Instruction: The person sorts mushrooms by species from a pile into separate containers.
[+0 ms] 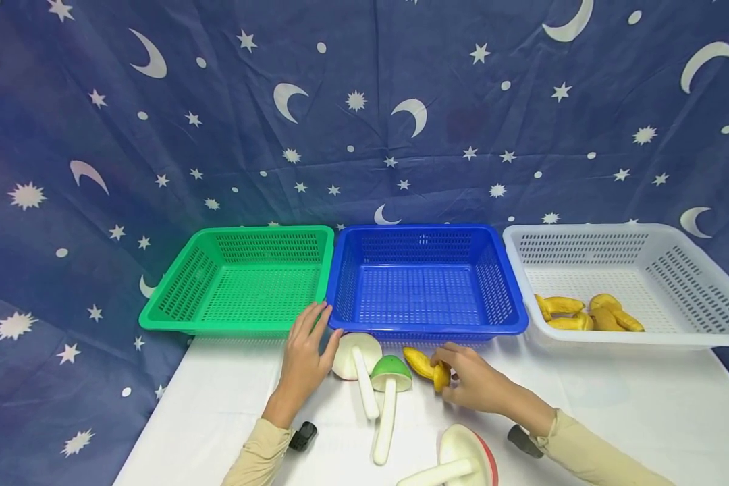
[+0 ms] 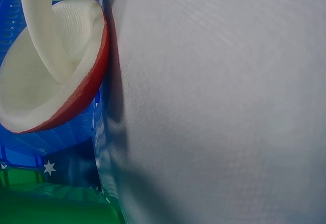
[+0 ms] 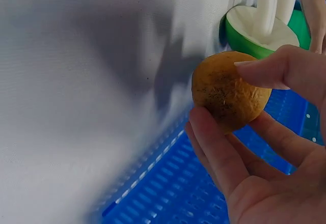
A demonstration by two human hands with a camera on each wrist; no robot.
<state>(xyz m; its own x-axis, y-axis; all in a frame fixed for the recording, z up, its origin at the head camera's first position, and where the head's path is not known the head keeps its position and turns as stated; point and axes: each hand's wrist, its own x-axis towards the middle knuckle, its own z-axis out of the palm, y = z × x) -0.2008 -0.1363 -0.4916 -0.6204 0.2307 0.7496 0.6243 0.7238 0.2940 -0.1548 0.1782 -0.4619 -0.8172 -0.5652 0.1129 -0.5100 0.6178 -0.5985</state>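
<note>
My right hand pinches a yellow-brown toy mushroom by its cap, with the stem pointing left toward the blue basket. The right wrist view shows the round, dark-speckled cap between thumb and fingertips. My left hand has its fingers extended and holds nothing; its fingertips are at the near corners of the green and blue baskets. Beside its thumb lies a red-capped mushroom, its pale underside and white stem upward. A green-capped mushroom with a long white stem lies between the hands.
Along the back stand a green basket, a blue basket and a white basket; the white one holds several yellow mushrooms. Another red-capped mushroom lies at the table's front. A starry dark-blue cloth hangs behind.
</note>
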